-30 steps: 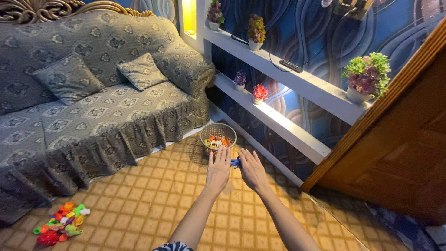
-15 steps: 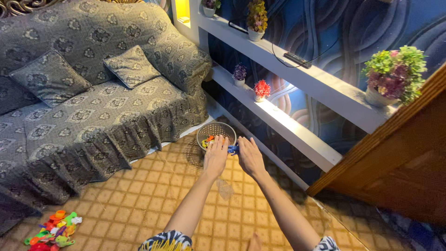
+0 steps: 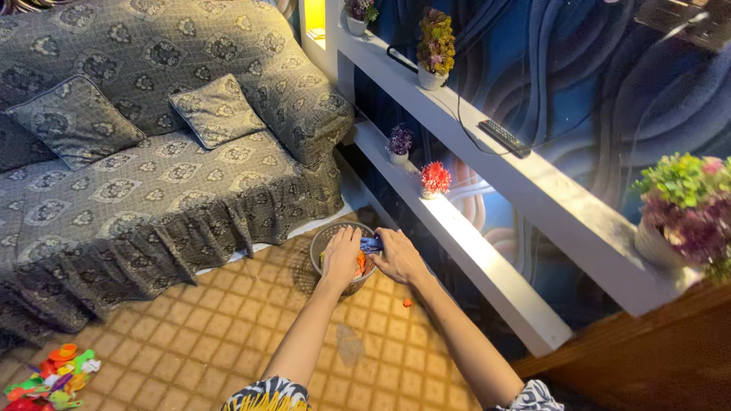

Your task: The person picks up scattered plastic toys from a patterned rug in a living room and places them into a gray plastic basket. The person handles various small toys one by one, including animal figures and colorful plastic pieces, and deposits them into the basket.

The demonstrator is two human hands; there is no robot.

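A small round wire basket (image 3: 323, 237) with colourful toy pieces inside stands on the tiled floor next to the sofa. My left hand (image 3: 342, 256) lies palm down over the basket, its fingers reaching in among the pieces. My right hand (image 3: 396, 255) is at the basket's right rim, its fingers closed on a small blue piece (image 3: 371, 243). A tiny orange-red piece (image 3: 407, 303) lies on the floor just below my right wrist.
A grey patterned sofa (image 3: 152, 175) with two cushions fills the left. White shelves (image 3: 487, 266) with small potted flowers and a remote control run along the blue wall. A pile of bright toy pieces (image 3: 49, 377) lies at the bottom left. A wooden door (image 3: 647, 358) stands at right.
The view has come closer to the basket. Both hands have moved from just in front of the basket onto it, the left one now inside.
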